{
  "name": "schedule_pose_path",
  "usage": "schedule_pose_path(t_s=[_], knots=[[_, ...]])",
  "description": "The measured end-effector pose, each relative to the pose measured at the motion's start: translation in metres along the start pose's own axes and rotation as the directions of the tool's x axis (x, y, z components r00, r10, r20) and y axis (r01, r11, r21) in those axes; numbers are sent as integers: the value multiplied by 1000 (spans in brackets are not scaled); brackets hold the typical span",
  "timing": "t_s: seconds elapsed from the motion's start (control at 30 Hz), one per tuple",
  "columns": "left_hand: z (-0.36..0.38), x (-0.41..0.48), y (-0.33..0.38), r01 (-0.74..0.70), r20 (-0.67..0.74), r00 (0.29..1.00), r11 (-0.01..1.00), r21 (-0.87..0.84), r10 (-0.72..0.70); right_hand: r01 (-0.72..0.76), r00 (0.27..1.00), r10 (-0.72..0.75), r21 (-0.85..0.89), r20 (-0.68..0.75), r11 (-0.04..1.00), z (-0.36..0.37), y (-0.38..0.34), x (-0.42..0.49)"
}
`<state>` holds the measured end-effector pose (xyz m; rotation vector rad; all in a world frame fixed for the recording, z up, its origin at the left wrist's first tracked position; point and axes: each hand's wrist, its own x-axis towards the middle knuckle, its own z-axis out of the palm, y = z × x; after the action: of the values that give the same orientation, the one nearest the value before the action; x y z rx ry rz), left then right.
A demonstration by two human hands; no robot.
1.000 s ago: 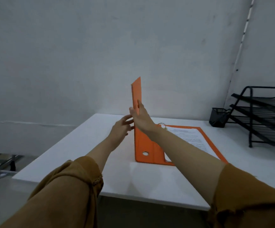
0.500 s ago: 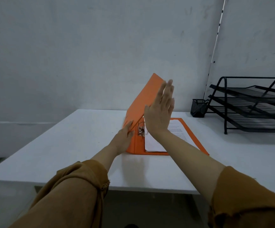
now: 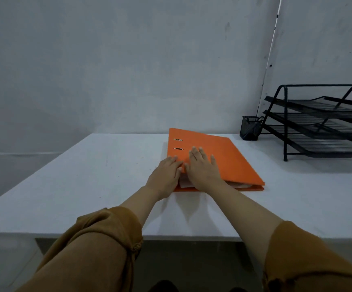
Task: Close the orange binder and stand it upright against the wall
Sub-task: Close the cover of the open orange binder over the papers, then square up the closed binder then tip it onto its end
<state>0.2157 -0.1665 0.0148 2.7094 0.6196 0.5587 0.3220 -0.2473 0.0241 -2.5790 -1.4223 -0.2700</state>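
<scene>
The orange binder (image 3: 225,157) lies flat and closed on the white table (image 3: 86,175), its spine to the left, with white paper edges showing at the near side. My right hand (image 3: 202,169) rests palm down on the front cover, fingers spread. My left hand (image 3: 166,175) lies against the spine at the near left corner, fingers touching the cover's edge. Neither hand grips the binder. The grey wall (image 3: 128,70) rises behind the table's far edge.
A black mesh pen cup (image 3: 251,128) stands at the back right by the wall. Beside it, a black three-tier wire paper tray (image 3: 322,123) fills the right side. The table's near edge runs just in front of my sleeves.
The front cover swung down from upright to flat, closing the binder. My right hand followed it down onto the cover; my left hand stayed at the spine.
</scene>
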Motion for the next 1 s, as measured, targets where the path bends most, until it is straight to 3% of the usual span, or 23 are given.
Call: schedule_pose_path(t_s=[0.2,0.33,0.63,0.73,0.87,1.0], knots=[[6,10,0,110,-40,992,984,-137,-116,-129,984,96,230,150,965,13,19,6],[7,20,5,195,-34,976,936,-292,-214,-159,976,108,280,188,947,23,24,9],[-10,35,-15,197,11,979,937,-290,-202,-213,941,96,345,325,914,1,14,37],[-25,41,-31,157,71,987,970,-183,-146,-243,921,107,339,374,909,-3,-1,41],[-37,52,-36,53,169,983,992,115,-72,-255,889,105,290,446,922,-9,-13,43],[-38,59,-36,-20,164,986,972,233,-19,-283,884,124,304,451,910,-9,-21,46]])
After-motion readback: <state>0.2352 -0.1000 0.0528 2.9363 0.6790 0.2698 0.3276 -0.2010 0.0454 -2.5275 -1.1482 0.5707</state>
